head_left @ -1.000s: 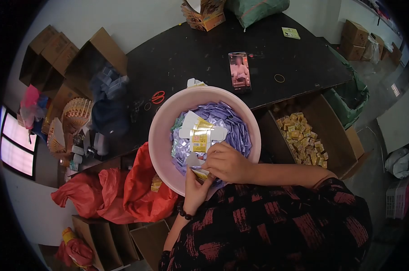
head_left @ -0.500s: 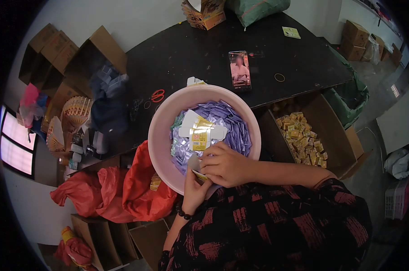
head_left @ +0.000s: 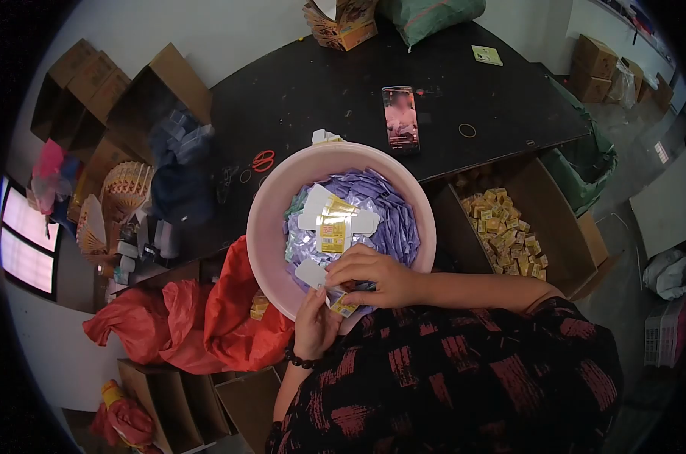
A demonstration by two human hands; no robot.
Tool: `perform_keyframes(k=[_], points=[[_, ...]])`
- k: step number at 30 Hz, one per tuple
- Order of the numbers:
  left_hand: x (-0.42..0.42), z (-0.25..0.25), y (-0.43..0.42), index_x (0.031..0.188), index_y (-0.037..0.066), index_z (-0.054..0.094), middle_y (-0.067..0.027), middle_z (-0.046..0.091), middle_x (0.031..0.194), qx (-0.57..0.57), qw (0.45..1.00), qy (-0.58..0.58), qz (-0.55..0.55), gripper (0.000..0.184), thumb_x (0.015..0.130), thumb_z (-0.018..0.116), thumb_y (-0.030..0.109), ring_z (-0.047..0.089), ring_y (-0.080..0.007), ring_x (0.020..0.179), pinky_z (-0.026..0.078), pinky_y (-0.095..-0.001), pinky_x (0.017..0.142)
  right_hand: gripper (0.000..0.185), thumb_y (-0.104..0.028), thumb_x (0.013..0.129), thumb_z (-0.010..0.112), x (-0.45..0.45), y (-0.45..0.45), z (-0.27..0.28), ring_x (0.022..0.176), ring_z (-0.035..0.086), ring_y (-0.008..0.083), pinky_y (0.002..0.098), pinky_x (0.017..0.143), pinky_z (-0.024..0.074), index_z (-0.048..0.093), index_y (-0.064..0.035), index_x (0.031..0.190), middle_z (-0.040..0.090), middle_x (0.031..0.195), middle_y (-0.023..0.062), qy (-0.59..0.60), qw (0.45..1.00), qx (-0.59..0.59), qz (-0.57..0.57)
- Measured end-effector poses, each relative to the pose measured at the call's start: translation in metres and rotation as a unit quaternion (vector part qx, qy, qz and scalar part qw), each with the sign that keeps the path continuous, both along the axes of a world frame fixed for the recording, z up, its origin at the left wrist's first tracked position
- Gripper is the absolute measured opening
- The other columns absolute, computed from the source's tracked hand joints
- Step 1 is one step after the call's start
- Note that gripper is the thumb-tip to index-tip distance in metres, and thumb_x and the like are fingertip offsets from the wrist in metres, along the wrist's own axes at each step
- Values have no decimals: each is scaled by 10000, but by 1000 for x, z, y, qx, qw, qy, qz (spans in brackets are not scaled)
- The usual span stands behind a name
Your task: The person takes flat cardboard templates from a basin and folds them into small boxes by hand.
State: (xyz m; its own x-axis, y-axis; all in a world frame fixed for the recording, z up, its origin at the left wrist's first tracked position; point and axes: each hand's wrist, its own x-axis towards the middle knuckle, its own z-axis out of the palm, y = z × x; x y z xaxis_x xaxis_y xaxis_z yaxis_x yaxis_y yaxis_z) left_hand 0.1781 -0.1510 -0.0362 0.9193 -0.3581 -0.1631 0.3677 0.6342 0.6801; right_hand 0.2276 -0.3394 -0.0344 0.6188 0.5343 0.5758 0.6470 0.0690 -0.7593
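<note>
A small yellow-and-white carton (head_left: 345, 306) with a white flap sticking out is held low over the near rim of a pink tub (head_left: 261, 227). My left hand (head_left: 313, 327) grips it from below, thumb on the white part. From the right, my right hand (head_left: 378, 277) closes bent fingers over the same carton, and its fingertips are partly hidden. Inside the tub lie many purple sachets (head_left: 397, 223), with some greenish ones at the left. Flat, unfolded yellow-and-white cartons (head_left: 332, 233) rest on top of the sachets, just beyond my fingers.
On the black table (head_left: 305, 98) are a lit phone (head_left: 400, 119), red-handled scissors (head_left: 263, 160) and a rubber band (head_left: 467, 131). Right of the tub, a cardboard box (head_left: 566, 219) holds many small yellow cartons (head_left: 502, 227). A red plastic bag (head_left: 244, 325) lies at the left.
The carton has turned in my hands, so its white flap now lies flatter and further left. My left hand has shifted slightly left, and my right fingers have moved over the carton.
</note>
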Motion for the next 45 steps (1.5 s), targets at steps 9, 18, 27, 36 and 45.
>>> perform_keyframes(k=[9,18,27,36,45], points=[[4,-7,-7,1305,5,347,-144,506,1197,47,998,-33,32,408,902,398,47,534,-224,1093,457,-345,922,226,-145,783,702,0,1,-8,1030,474,226,343,930,364,646,-84,993,603,1040,49,-6,1000,-21,-4],[5,-4,-5,1290,29,350,-151,483,1220,5,999,14,-41,374,925,413,75,518,-250,1120,467,-400,923,138,-99,824,671,2,7,-27,859,591,144,267,736,473,610,-3,903,611,1043,131,161,984,57,52],[3,-2,-8,1320,26,330,-139,495,1212,45,998,-28,29,406,960,471,153,537,-236,1105,462,-425,948,128,-64,860,633,-4,7,-21,1045,589,176,296,900,452,568,2,949,633,1069,142,232,968,97,20],[2,-12,-7,1317,4,401,-109,532,1207,185,976,-95,62,482,922,565,227,540,-193,1095,474,-350,910,148,-92,849,658,-2,9,-15,894,576,109,252,814,455,582,1,935,631,958,67,269,953,130,50],[0,-5,-5,1358,-20,372,-81,539,1200,200,971,-124,50,511,903,583,77,540,-116,1041,430,-232,890,168,-83,842,653,2,5,-21,890,601,136,260,817,459,635,5,984,645,921,71,255,956,130,59]])
